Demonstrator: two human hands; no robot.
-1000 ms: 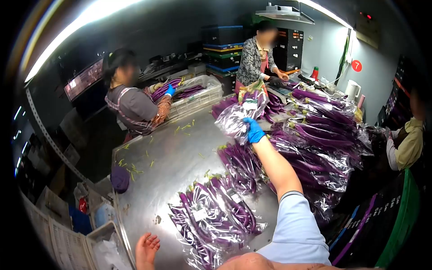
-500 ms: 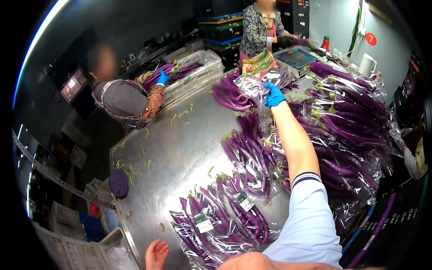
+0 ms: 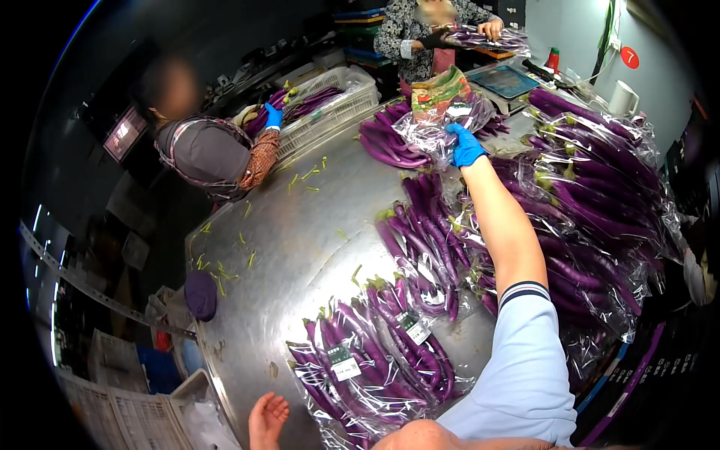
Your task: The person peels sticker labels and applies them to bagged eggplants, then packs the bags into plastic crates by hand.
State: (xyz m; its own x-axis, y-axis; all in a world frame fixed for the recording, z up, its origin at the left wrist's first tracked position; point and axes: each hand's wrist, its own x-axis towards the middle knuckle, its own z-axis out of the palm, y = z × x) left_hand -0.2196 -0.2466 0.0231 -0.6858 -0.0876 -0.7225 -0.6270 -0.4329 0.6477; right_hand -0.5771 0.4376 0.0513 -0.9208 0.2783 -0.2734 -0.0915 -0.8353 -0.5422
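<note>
Clutching clear bag (image 3: pixel 426 139) in right grip (image 3: pixel 466 145), nothing in left grip (image 3: pixel 268 420); plenty of bagged eggplants (image 3: pixel 592 184) at right, unbagged eggplants (image 3: pixel 385 139) remaining upper middle.

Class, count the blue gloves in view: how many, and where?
2. One glove is on the wearer's right hand; the other is on the grey-clad co-worker by the white crate. More may be hidden.

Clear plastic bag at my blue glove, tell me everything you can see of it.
The clear plastic bag looks thin, glossy and crumpled, with bright glare on its folds and purple showing through. A dark-and-white label lies near a red-and-green printed piece; whether that belongs to it is unclear. Your gloved right hand grips its near side, beside purple eggplants.
</note>
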